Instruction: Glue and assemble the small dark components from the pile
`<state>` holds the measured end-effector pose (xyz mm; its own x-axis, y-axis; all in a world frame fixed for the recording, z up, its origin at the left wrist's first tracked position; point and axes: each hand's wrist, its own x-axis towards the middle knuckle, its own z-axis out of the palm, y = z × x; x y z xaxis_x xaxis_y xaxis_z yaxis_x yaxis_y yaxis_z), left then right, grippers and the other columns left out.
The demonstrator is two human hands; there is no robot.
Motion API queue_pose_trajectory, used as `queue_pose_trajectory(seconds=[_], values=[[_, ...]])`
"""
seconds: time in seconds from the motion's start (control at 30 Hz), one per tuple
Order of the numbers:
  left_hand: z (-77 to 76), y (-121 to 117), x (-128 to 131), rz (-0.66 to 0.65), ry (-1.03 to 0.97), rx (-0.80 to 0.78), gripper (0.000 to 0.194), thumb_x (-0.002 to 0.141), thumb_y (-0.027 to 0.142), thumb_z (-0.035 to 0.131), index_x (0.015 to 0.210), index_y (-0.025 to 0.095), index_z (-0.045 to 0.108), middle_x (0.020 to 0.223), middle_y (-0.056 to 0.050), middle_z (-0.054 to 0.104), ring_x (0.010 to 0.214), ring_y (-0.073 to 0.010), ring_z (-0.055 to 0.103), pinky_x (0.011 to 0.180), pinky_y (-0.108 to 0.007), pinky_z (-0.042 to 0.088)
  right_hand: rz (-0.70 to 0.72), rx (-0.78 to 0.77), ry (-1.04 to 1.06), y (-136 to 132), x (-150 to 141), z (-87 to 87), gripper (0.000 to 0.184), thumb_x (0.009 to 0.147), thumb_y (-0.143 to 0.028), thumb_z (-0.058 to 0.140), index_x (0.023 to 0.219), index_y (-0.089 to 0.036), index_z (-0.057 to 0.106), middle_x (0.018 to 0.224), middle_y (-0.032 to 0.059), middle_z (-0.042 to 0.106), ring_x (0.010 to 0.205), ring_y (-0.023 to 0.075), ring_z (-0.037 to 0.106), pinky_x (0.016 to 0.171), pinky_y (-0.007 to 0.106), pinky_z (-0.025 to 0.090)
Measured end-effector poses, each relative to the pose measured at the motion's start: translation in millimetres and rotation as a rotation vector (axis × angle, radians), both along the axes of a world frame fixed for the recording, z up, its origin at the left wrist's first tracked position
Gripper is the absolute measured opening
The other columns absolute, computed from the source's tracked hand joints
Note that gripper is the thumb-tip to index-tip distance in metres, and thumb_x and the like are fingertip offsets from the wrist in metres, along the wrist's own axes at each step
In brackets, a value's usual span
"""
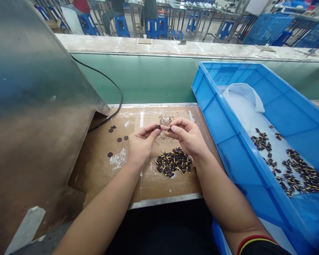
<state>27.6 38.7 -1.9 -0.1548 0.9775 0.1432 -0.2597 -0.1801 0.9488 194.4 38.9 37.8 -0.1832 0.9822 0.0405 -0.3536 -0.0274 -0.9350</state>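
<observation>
Brown cardboard surface (pixel 95 177): lying beneath both hands, its left side disappearing behind the metal housing (pixel 42 106).
Left hand (pixel 140 146): pinching a small dark round piece (pixel 158 126), thumb and index fingers closing on its edges.
Right hand (pixel 189 136): pressing its thumb and index fingers together on a small dark piece (pixel 169 129), just right of the other; the fingers are hiding most of its shape.
Clear fixture (pixel 165 119): standing just beyond the fingertips, the hands partly covering its lower part.
Pile (pixel 172 163): spreading on the near side of the hands, its dark pieces showing yellow ends; the right wrist is partly hiding a stray at its right edge.
Dark discs (pixel 119 140): lying scattered left of the left hand.
Blue crate (pixel 212 113): standing at the right, the picture edge cutting off its near right side; more dark-and-yellow pieces (pixel 308 173) are resting on its white liner (pixel 239 106).
Crate writing (pixel 221 79): showing as faint dark marks on the far inner wall, too blurred for reading.
Far stools (pixel 121 26): standing by seated people, whose upper bodies the top edge is cutting off.
</observation>
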Motion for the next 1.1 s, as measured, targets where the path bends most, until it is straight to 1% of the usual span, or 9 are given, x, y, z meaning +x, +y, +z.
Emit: queue_pose_trajectory(seconds=[0.2, 0.33, 0.4, 0.47, 0.57, 0.67, 0.83, 1.0, 1.1], values=[[8.1, -3.8, -1.0, 0.021, 0.167, 0.137, 0.012, 0.081, 0.025, 0.082, 0.092, 0.019, 0.080, 0.104, -0.009, 0.075, 0.098, -0.0181, 0.072, 0.097, -0.031, 0.058, 0.032, -0.012, -0.003, -0.4, -1.7, 0.0, 0.023, 0.079, -0.037, 0.083, 0.086, -0.022, 0.066, 0.086, 0.0001, 0.070, 0.097, 0.0193, 0.073, 0.092, 0.038, 0.063], [12.2, -5.7, -1.7, -0.001, 0.174, 0.108, 0.017, 0.082, 0.028, 0.082, 0.095, 0.018, 0.080, 0.103, -0.011, 0.075, 0.097, -0.0185, 0.073, 0.097, -0.031, 0.058, 0.024, 0.001, -0.008, -0.5, -1.4, -0.3, 0.023, 0.079, -0.037, 0.082, 0.087, -0.023, 0.065, 0.089, 0.0004, 0.072, 0.094, 0.0181, 0.073, 0.092, 0.039, 0.064], [10.8, -4.6, -1.9, -0.019, 0.107, 0.070, 0.022, 0.080, 0.030, 0.084, 0.097, 0.017, 0.080, 0.102, -0.012, 0.075, 0.094, -0.0188, 0.073, 0.095, -0.032, 0.059, 0.025, 0.000, -0.023, -1.4, -1.9, 0.3, 0.025, 0.080, -0.039, 0.081, 0.087, -0.023, 0.063, 0.090, 0.0004, 0.072, 0.093, 0.0177, 0.073, 0.094, 0.040, 0.063], [9.9, -2.6, -2.1, -0.054, -0.046, 0.019, 0.024, 0.077, 0.032, 0.087, 0.095, 0.018, 0.079, 0.099, -0.011, 0.076, 0.089, -0.0176, 0.073, 0.090, -0.031, 0.059, 0.009, 0.016, -0.027, -3.0, -3.4, 1.2, 0.025, 0.080, -0.040, 0.081, 0.087, -0.024, 0.063, 0.090, 0.0000, 0.072, 0.092, 0.0174, 0.073, 0.094, 0.039, 0.063], [12.3, 0.0, -3.2, -0.139, -0.321, -0.080, 0.025, 0.069, 0.033, 0.092, 0.085, 0.020, 0.078, 0.093, -0.006, 0.076, 0.084, -0.0121, 0.072, 0.083, -0.022, 0.059, -0.071, 0.100, -0.055, -6.5, -6.9, 3.4, 0.022, 0.084, -0.042, 0.078, 0.094, -0.025, 0.068, 0.091, 0.0004, 0.073, 0.093, 0.0172, 0.073, 0.090, 0.037, 0.064], [16.3, 0.9, -6.0, -0.195, -0.453, -0.150, 0.026, 0.065, 0.032, 0.095, 0.079, 0.022, 0.077, 0.090, -0.001, 0.075, 0.078, -0.0064, 0.069, 0.078, -0.014, 0.057, -0.154, 0.207, -0.152, -10.5, -10.7, 5.5, 0.019, 0.086, -0.040, 0.076, 0.098, -0.025, 0.075, 0.095, 0.0022, 0.077, 0.092, 0.0170, 0.073, 0.090, 0.036, 0.063], [17.4, 0.2, -8.4, -0.222, -0.469, -0.147, 0.024, 0.068, 0.033, 0.094, 0.082, 0.024, 0.077, 0.093, 0.001, 0.075, 0.081, -0.0055, 0.067, 0.083, -0.015, 0.056, -0.187, 0.296, -0.199, -16.0, -17.9, 2.8, 0.018, 0.086, -0.029, 0.078, 0.103, -0.025, 0.078, 0.100, 0.0017, 0.079, 0.094, 0.0174, 0.075, 0.091, 0.038, 0.063], [18.3, -1.8, -6.3, -0.200, -0.424, -0.125, 0.025, 0.065, 0.035, 0.095, 0.080, 0.026, 0.076, 0.093, 0.001, 0.074, 0.081, -0.0079, 0.066, 0.085, -0.020, 0.057, -0.201, 0.310, -0.211, -18.6, -23.4, -2.0, 0.015, 0.086, -0.031, 0.077, 0.101, -0.027, 0.079, 0.101, 0.0010, 0.080, 0.094, 0.0180, 0.075, 0.092, 0.039, 0.063], [18.0, -2.5, -6.1, -0.205, -0.410, -0.113, 0.024, 0.067, 0.035, 0.094, 0.081, 0.026, 0.077, 0.091, 0.001, 0.074, 0.082, -0.0077, 0.067, 0.085, -0.019, 0.056, -0.224, 0.336, -0.239, -18.9, -23.4, -2.5, 0.014, 0.087, -0.029, 0.077, 0.101, -0.027, 0.079, 0.101, 0.0007, 0.080, 0.092, 0.0175, 0.076, 0.090, 0.038, 0.063]])
